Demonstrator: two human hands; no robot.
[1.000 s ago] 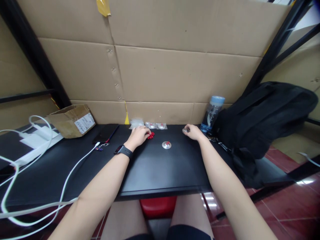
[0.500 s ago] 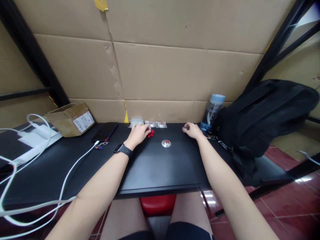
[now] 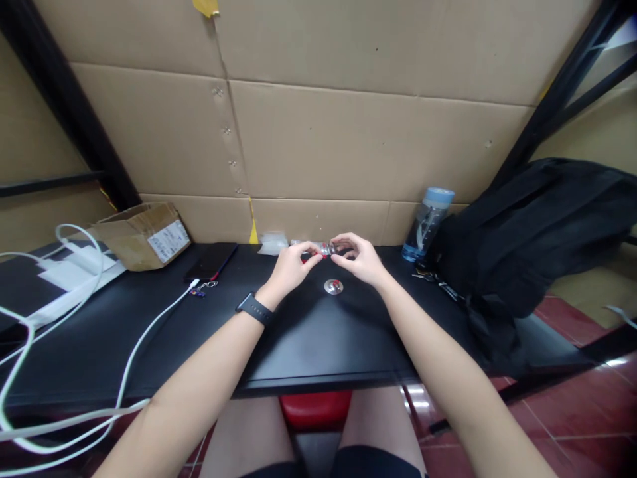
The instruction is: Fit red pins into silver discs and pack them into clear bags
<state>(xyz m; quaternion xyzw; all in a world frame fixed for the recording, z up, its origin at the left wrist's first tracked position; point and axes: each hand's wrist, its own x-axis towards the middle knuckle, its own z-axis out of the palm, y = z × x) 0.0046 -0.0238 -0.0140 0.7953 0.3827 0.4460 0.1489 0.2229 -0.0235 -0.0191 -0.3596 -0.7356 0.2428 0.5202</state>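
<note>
Both hands are close together over the far middle of the black table. My right hand (image 3: 362, 260) pinches a small round shiny piece (image 3: 334, 247) at its fingertips. My left hand (image 3: 294, 265) has thumb and fingers pressed toward each other beside it; what they hold is too small to make out. Some red bits (image 3: 307, 257) show just by the left fingertips. Nearer to me, a silver disc (image 3: 333, 287) with a red spot lies flat on the table. Clear plastic packets (image 3: 298, 244) lie behind the hands, partly hidden by them.
At the left are an open cardboard box (image 3: 149, 238), a dark phone (image 3: 209, 262), white cables (image 3: 134, 345) and white adapters (image 3: 74, 269). Clear bags (image 3: 273, 243) lie at the back. A water bottle (image 3: 428, 224), keys (image 3: 423, 274) and a black backpack (image 3: 537, 232) stand or lie right.
My right hand has moved left with the round piece, up to my left hand. My left hand has shifted slightly right. The silver disc stays on the table.
</note>
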